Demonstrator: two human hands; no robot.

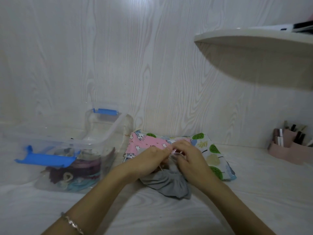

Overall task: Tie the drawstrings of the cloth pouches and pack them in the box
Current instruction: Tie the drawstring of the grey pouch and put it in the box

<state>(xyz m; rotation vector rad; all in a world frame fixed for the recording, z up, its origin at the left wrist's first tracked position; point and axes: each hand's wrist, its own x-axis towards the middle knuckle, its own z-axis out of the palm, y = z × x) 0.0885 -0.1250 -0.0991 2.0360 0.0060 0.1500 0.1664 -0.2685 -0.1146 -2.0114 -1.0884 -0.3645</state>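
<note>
Drawstring (176,152) between left hand (149,160) and right hand (190,158)

- One view only, head-worn, looking forward and down over the table (254,192).
- It sits close above the left hand (149,160) and right hand (188,156), both mid-frame.
- Wide angle, facing the wall (118,56) straight ahead.

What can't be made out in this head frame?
Head view:
- Knot state of the drawstring: the left hand and right hand both pinch it, and their fingers cover it.
- Mouth of the grey pouch: under the hands.
- Count of pouches in the clear box: jumbled, blurred through the wall and blue latch.
- Dark item on the shelf: cut off by the right edge.
</note>
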